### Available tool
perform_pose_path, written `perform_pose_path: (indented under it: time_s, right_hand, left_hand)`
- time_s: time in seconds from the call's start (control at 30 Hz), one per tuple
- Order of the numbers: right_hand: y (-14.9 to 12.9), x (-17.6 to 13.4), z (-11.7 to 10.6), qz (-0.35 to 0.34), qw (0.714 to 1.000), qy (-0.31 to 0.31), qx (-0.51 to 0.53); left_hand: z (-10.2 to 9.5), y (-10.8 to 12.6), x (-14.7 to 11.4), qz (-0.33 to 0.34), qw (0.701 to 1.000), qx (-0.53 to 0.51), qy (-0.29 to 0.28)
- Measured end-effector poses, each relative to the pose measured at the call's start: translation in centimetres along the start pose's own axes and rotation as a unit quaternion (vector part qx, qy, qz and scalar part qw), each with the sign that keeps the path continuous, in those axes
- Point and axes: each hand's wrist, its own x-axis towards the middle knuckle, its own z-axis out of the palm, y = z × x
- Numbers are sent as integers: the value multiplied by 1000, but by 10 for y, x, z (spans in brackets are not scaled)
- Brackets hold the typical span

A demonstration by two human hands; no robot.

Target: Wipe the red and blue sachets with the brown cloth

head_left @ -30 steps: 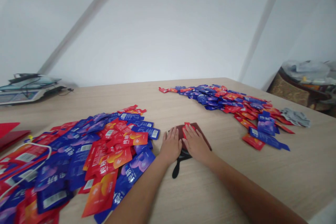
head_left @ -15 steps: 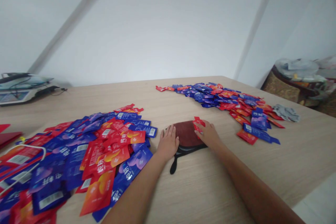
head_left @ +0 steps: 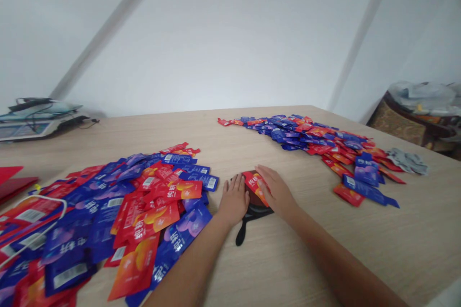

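A dark reddish-brown pouch point(head_left: 253, 198) with a black edge and a black strap point(head_left: 241, 234) lies on the table between my hands. On top of it rests a red and orange sachet point(head_left: 256, 185), printed side up. My left hand point(head_left: 233, 201) lies flat along the left side of the pouch, holding nothing. Stretched over the right part of the sachet, my right hand point(head_left: 280, 195) has its fingers extended and touching it. That hand hides the right side of the pouch.
A pile of red and blue sachets point(head_left: 144, 216) spreads at the left, with a white cord point(head_left: 65, 208). Another sachet pile point(head_left: 306, 134) lies at the back right beside grey gloves point(head_left: 408, 160). A scale point(head_left: 36, 127) stands far left; a chair point(head_left: 399, 117) is beyond the right table edge.
My right hand has moved slightly left with the red sachet, which now lies flatter across the pouch, and its fingers have straightened. My left hand has stayed on the pouch's left side.
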Motion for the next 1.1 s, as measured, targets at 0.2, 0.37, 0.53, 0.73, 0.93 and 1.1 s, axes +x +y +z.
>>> perform_pose_path:
  time_s: [0.2, 0.37, 0.53, 0.73, 0.93, 1.1]
  right_hand:
    - [19, -2, 24, 36, 982, -126, -133]
    - [38, 0, 13, 94, 975, -104, -170]
    - [60, -3, 1, 164, 971, -72, -160]
    - [79, 5, -14, 267, 963, 1, 38]
    - [56, 52, -28, 171, 903, -47, 391]
    - [116, 50, -29, 371, 855, 144, 333]
  left_hand:
    - [1, 0, 2, 2, 1000, 8, -3]
    - [2, -1, 1, 4, 1000, 10, -2]
    - [3, -3, 0, 7, 1000, 12, 5]
    - [11, -6, 1, 6, 1000, 13, 21]
    - [8, -6, 0, 9, 1000, -4, 21]
    - [6, -5, 0, 7, 1000, -5, 23]
